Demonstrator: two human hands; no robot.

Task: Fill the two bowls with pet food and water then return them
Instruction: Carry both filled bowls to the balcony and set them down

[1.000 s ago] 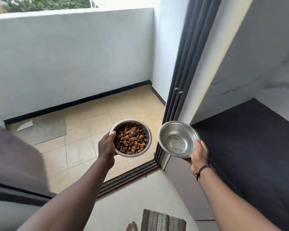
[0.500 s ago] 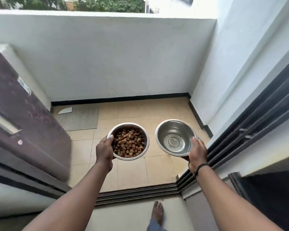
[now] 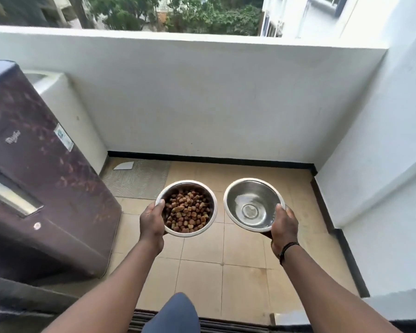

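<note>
My left hand (image 3: pixel 152 222) grips the left rim of a steel bowl (image 3: pixel 209 197) filled with brown pet food kibble (image 3: pixel 187 212). My right hand (image 3: pixel 283 224) grips the near right rim of a second steel bowl (image 3: pixel 235 195) that holds clear water (image 3: pixel 250 210). Both bowls are held level, side by side and a little apart, above the tan tiled balcony floor (image 3: pixel 226 272).
A dark maroon appliance (image 3: pixel 41 179) stands on the left. A grey mat (image 3: pixel 139 181) with a white scrap (image 3: pixel 123 165) lies in the far left corner. White parapet wall (image 3: pixel 214 97) ahead, white wall (image 3: pixel 382 164) right. My knee (image 3: pixel 175 313) crosses the door track (image 3: pixel 226 325).
The view has swung left and moved forward through the sliding door onto the balcony. Both bowls stay in my hands, carried forward over the tiles.
</note>
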